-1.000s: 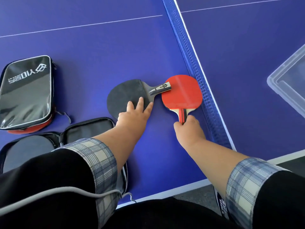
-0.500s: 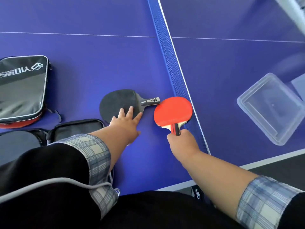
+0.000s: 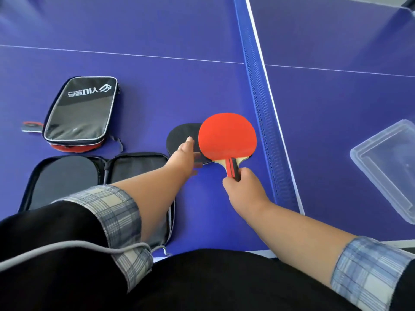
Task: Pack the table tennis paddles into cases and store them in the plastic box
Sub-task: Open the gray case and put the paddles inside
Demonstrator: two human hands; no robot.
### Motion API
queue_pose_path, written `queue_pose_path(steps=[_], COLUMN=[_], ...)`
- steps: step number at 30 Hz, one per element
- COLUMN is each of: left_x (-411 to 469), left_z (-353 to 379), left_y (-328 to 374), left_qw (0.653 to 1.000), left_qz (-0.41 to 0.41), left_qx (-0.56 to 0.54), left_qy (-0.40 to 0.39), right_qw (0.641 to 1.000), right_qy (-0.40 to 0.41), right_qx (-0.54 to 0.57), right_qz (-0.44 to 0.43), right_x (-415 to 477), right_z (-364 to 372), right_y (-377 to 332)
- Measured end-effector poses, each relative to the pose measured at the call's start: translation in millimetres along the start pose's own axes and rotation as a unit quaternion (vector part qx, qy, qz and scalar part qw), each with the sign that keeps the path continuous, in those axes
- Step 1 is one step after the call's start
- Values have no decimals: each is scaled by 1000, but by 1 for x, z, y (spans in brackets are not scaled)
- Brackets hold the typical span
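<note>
**Red paddle in the right hand, black paddle under the left**

Paddles sit together near the middle of the blue table tennis table (image 3: 157, 90), just left of the net (image 3: 258, 90). The right hand (image 3: 243, 189) has its fingers closed round the handle of the red paddle (image 3: 227, 136), red rubber face up, the blade overlapping the right part of the black paddle (image 3: 182, 138). Whether the red blade touches the black one or is held a little above it cannot be told.

The left hand (image 3: 185, 157) reaches forward with fingers spread and loosely extended, laid over the near edge of the black paddle; it is not closed on it, and whether the fingertips press on the rubber cannot be told. The black paddle's handle is hidden.

An open case (image 3: 134, 167) lies flat at the near left edge of the table, both halves showing dark lining, partly covered by the left forearm and its plaid cuff. Beyond it lies a closed case (image 3: 82, 113), black on top with white lettering and a red underside, well apart from the paddles.

The clear plastic box (image 3: 386, 167) stands on the far side of the net, at the right edge of view, well apart from both hands. Its contents, if any, are unclear.
</note>
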State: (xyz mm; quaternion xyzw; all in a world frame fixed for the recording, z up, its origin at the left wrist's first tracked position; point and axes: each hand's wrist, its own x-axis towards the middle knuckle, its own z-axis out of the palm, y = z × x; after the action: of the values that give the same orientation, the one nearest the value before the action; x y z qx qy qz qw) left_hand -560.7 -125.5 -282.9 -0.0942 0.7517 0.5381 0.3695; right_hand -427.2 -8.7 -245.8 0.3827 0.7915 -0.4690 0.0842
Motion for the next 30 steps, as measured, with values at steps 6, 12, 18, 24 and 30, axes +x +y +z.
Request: queue_pose_path(steps=[6,12,18,24,30], left_x=[-27,-49,-71,-78,-57], left_z=[-46,-116,-196,-292,-347], left_y=[-17,-58,-90,-123,-165], left_qw=[975,953,952,977,962], left_qz=[9,-10,-25,-34,-11], left_qx=[-212,-275,-263,32,220], left_qy=[67,130,156,206,158], right_qw=[993,979,976,983,994], right_qy=[-101,-188,-171,-154,-105], right_qx=[-12,35,123,91,10], right_qz=[-61,-70,-61,-32,-10], right_x=[-15,-20,-21,-37,-50], right_z=[57,115,179,266,323], right_y=[-20,-45,-86,-110,-116])
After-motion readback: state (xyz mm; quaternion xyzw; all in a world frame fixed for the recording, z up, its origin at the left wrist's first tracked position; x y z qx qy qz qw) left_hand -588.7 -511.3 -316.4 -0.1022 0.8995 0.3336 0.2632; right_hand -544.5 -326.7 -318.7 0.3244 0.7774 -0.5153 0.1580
